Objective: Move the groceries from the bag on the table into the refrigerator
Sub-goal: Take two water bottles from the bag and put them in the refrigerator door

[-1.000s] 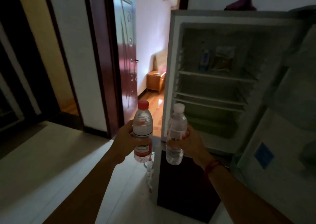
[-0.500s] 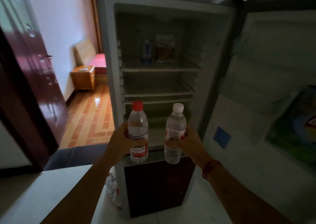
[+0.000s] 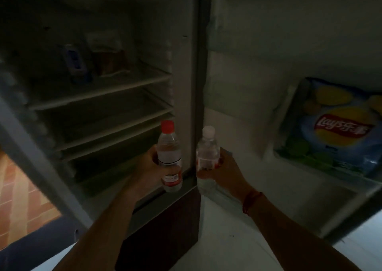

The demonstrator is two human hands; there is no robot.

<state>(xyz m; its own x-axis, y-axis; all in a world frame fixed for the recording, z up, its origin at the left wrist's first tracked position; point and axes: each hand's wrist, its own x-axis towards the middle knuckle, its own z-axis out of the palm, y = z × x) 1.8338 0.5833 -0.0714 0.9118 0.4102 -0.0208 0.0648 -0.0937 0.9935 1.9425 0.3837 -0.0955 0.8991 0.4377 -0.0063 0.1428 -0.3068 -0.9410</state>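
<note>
Your left hand (image 3: 147,165) and right hand (image 3: 226,172) are raised at the open refrigerator (image 3: 186,68), its wire shelves (image 3: 99,91) ahead of the left, its door (image 3: 248,80) ahead of the right, a chips bag (image 3: 339,132) racked above and beyond that hand. Each hand is wrapped round an upright bottle, red-capped bottle (image 3: 169,157) left, white-capped bottle (image 3: 206,153) right, gripped mid-body, probably so both can be stood straight down.

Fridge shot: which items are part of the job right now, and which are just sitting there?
In the job:
red-capped bottle in left hand
white-capped bottle in right hand
open refrigerator

Not being handled:
chips bag in the door rack
small bottle and packet on the top shelf
</note>
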